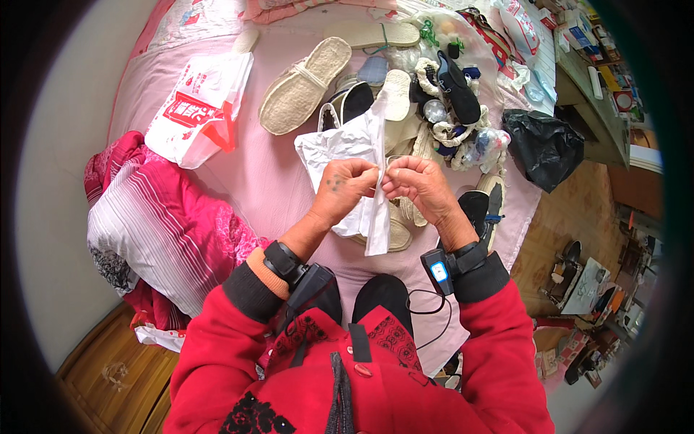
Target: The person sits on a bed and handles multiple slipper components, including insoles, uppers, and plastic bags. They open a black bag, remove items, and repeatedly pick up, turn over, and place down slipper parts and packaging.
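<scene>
A piece of white cloth, thin and creased, hangs before me with its folded edge pointing down. My left hand pinches that folded edge between thumb and fingers. Just opposite, fingertips closed together at the same edge, is my right hand; anything small between them is hidden. Behind the cloth a dark shoe shows in part. Farther off lie a pair of thick beige shoe soles tied with a strip, and a smaller pale insole. Partly under the cloth rests another beige sole.
Pink bedding lies beneath everything. At the left are a white-and-red plastic bag and a heap of pink and striped fabric. Rightward sit a dark shoe, white braided cord, a black bag and a cluttered desk.
</scene>
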`<state>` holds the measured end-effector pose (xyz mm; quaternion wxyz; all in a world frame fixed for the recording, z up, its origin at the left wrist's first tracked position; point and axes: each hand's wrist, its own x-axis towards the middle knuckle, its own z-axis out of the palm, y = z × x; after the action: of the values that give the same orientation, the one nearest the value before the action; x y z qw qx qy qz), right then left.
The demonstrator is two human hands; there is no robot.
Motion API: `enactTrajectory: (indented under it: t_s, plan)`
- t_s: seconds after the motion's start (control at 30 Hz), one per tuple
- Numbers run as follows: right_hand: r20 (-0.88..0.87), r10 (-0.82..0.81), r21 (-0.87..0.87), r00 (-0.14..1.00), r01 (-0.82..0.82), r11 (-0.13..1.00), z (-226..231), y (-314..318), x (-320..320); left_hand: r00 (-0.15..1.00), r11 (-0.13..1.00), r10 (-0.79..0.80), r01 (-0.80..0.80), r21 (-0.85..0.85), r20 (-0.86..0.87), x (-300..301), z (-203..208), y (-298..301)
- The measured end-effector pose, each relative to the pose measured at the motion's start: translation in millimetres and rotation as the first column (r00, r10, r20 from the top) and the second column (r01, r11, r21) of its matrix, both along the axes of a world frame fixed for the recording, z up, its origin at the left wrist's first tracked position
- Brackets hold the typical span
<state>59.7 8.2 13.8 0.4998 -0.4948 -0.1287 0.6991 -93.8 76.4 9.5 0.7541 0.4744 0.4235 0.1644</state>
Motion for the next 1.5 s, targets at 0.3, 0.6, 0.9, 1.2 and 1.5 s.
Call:
enactTrajectory:
  t_s: [0.3, 0.6, 0.9, 1.2, 1.5]
  plan:
    - [0.379, -0.238, 0.155, 0.894, 0.193, 0.969, -5.0, 20.7, 13.5, 0.992, 0.993, -0.114, 0.116, -0.033, 0.052, -3.9, 0.2, 2.1]
    - [0.366, 0.121, 0.175, 0.923, -0.196, 0.965, 22.6, 46.5, 72.9, 0.907, 0.917, -0.392, 0.398, -0.008, 0.153, -17.9, 7.9, 4.9]
    - [0.592, 0.068, 0.175, 0.803, -0.210, 0.962, 40.7, 30.0, 62.1, 0.985, 0.772, 0.037, 0.077, 0.631, -0.166, -17.3, 25.0, 55.3]
    - [0.617, 0.033, 0.264, 0.786, -0.247, 0.932, 59.9, 23.3, 33.3, 0.946, 0.766, -0.281, 0.322, 0.556, -0.159, 34.5, 65.9, 36.6]
    - [0.631, -0.077, 0.308, 0.772, -0.158, 0.938, 55.1, 18.7, 27.1, 0.967, 0.686, -0.208, 0.250, 0.683, -0.145, 38.1, 62.1, 38.8]
